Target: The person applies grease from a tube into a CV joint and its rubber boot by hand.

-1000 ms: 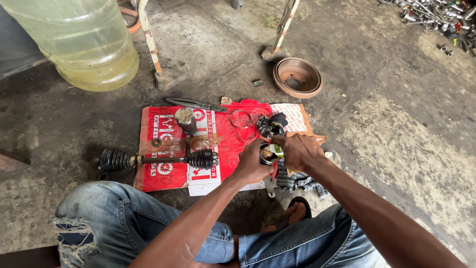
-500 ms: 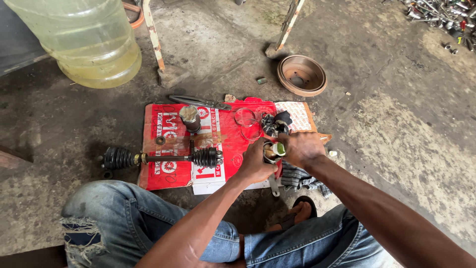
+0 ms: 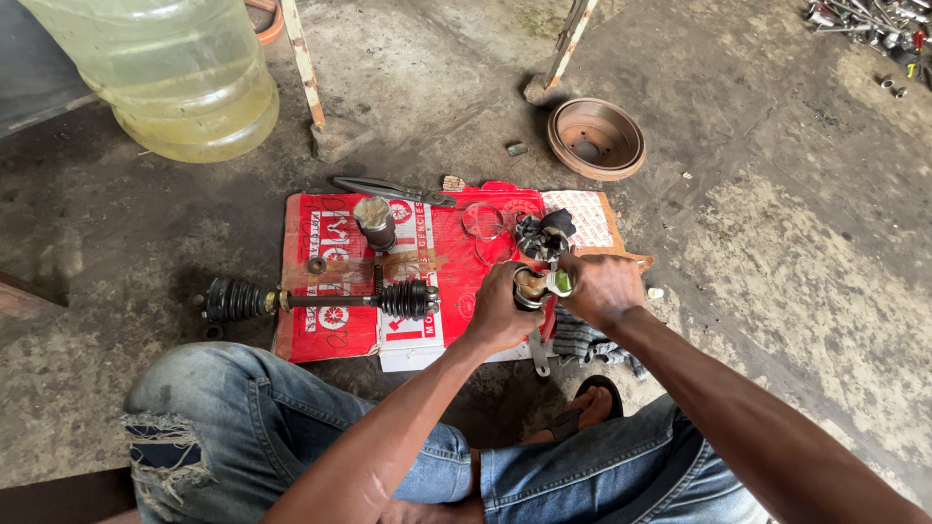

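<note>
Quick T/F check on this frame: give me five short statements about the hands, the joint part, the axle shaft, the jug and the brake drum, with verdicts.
1. Both hands are on a round metal joint part over the red cardboard sheet. True: the left hand and the right hand grip it from either side.
2. The axle shaft with two black rubber boots is held in the left hand. False: it lies on the sheet and floor, left of the hands, untouched.
3. The large plastic jug is empty. False: yellowish liquid fills its lower part.
4. A rusty brake drum sits on the concrete beyond the sheet. True.
5. The long pliers are in the right hand. False: they lie at the sheet's far edge.
</note>
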